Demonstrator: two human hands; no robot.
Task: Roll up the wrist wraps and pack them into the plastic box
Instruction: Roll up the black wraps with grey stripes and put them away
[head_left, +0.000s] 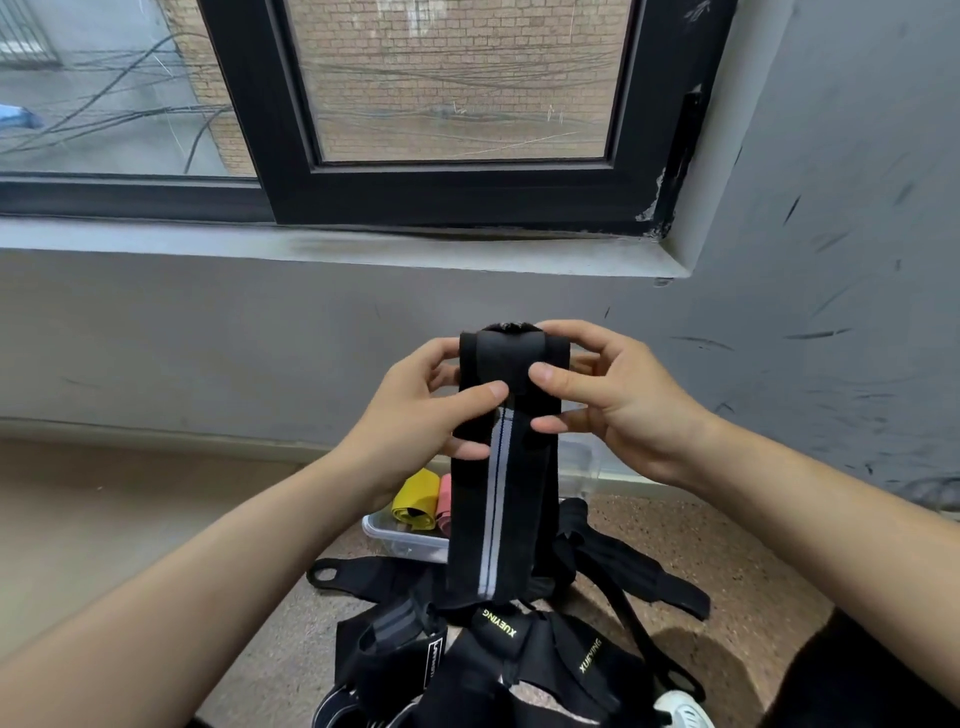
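A long black wrist wrap (498, 499) with a grey centre stripe hangs in the air in front of me, its top end folded over into the start of a roll. My left hand (431, 410) pinches its left edge, thumb on the front. My right hand (602, 395) grips the right edge and the folded top. Behind the wrap's lower part, a clear plastic box (402, 538) stands on the floor. A yellow band (413, 501) and a pink band (444, 501) lie in it. Several loose black wraps (519, 654) lie in a pile on the floor below.
A grey wall and a window sill (363, 249) rise straight ahead, with a dark-framed window above. The floor is brown speckled stone. A white shoe (680, 712) shows at the bottom right next to the pile.
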